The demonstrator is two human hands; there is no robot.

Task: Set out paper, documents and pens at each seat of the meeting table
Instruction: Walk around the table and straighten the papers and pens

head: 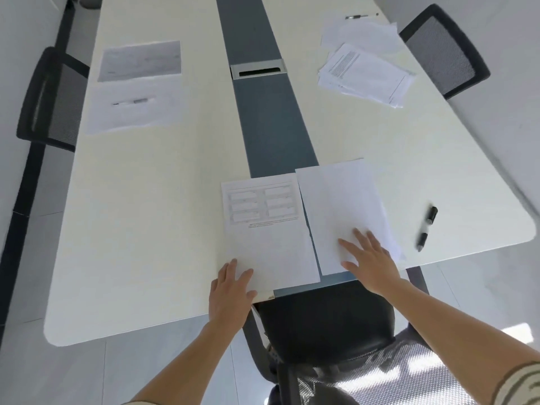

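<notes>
Hands flat, gripping nothing: left hand [230,290] at 7 o'clock on printed white document [264,229], right hand [369,258] at 5 o'clock on blank white sheets [339,206].

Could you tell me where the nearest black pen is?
Head view: the black pen lies on the white table, near right, beside the blank white sheets.

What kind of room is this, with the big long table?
Probably an office meeting room: a long white table with mesh office chairs around it, papers and a pen laid at seats, and a cable slot in its middle strip.
</notes>
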